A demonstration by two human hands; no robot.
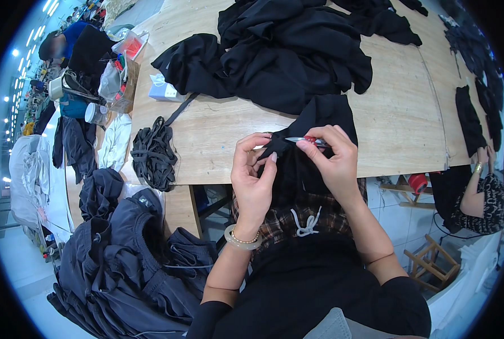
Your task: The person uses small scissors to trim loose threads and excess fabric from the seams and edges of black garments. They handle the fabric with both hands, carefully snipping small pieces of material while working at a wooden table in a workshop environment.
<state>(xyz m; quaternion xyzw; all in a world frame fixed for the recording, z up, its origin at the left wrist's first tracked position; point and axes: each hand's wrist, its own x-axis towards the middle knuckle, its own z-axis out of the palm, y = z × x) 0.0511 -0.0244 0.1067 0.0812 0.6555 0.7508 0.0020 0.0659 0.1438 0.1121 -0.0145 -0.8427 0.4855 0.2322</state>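
At the wooden table [399,113] edge, the left hand [252,175] pinches black garment fabric [320,121] while the right hand's [334,161] fingers grip red-handled thread snips [305,139].

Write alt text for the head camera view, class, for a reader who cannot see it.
A person's left hand pinches a black garment at the edge of a wooden table while the right hand holds small red-handled snips to it. More black garments are heaped on the table.
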